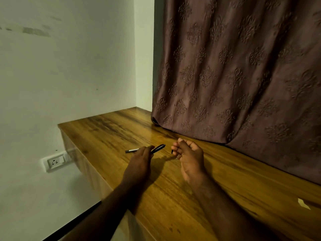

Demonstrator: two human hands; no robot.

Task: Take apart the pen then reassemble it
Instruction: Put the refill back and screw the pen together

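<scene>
Pen [158, 148] over table [111, 136], curtain [243, 75] behind, socket [55, 161] left

This looks like a corner of a room in a home. A heavy mauve-brown curtain [243, 75], embossed with damask motifs, hangs down onto a glossy wood-grain laminate ledge [107, 133] built into the corner. The ledge meets a plain white painted wall [69, 66] bearing a few scuffs. Low on that wall, just beside the ledge, sits a white plate with 1 socket [55, 161].
</scene>
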